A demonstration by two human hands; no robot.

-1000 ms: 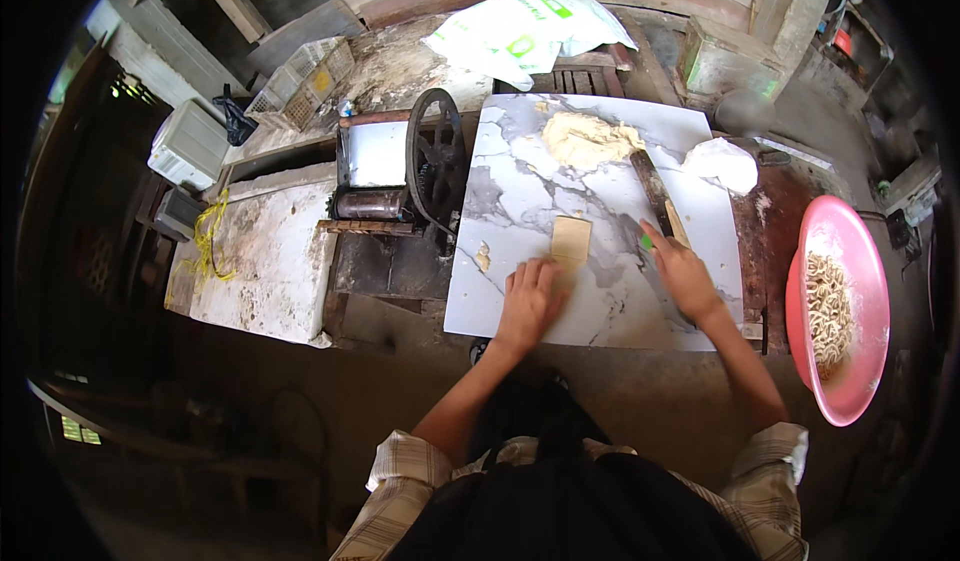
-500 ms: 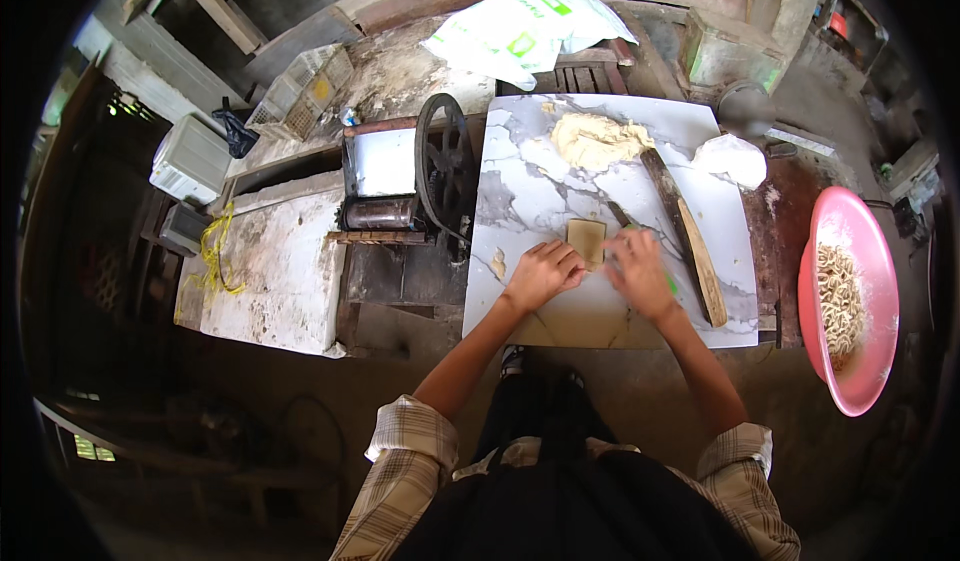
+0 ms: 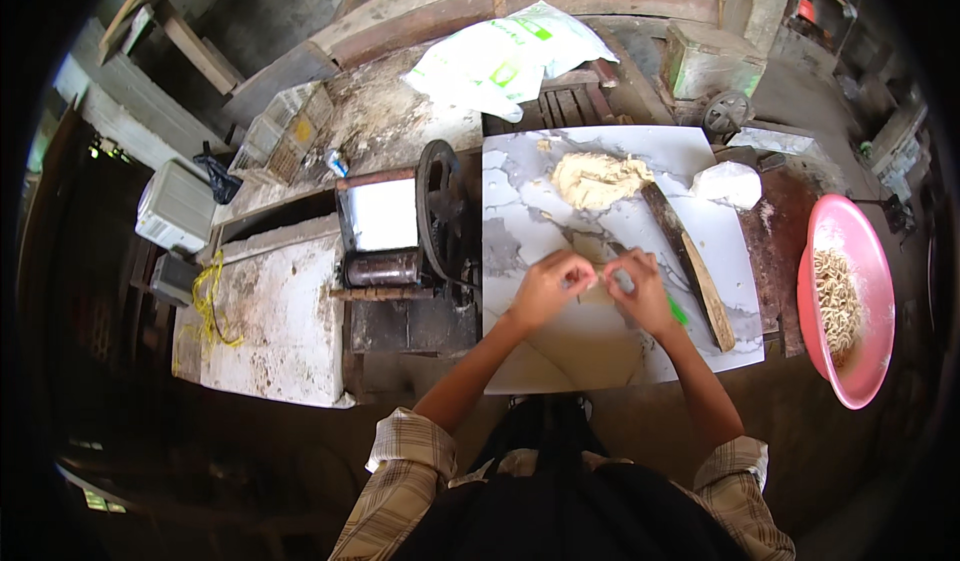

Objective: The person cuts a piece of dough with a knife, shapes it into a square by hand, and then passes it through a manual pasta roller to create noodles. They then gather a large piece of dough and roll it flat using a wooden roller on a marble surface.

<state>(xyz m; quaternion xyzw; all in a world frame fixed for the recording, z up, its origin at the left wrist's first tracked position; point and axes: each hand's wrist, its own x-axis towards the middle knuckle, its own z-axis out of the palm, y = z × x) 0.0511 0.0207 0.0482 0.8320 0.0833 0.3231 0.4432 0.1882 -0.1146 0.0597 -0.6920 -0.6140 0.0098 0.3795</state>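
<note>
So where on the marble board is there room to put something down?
Bare marble board shows at the far left, between the hand-crank machine and the dough lump. More lies at the near left corner, below the left hand. The middle is crowded: right hand, dough sheet, wooden stick.

White marble-look slab bench (image 3: 520, 211), smooth, semi-gloss w/ grey veins; long wooden stick (image 3: 688, 265), rough, matt; pink plastic basin (image 3: 860, 381), glossy; pale dough lump (image 3: 598, 179), matt.
</note>
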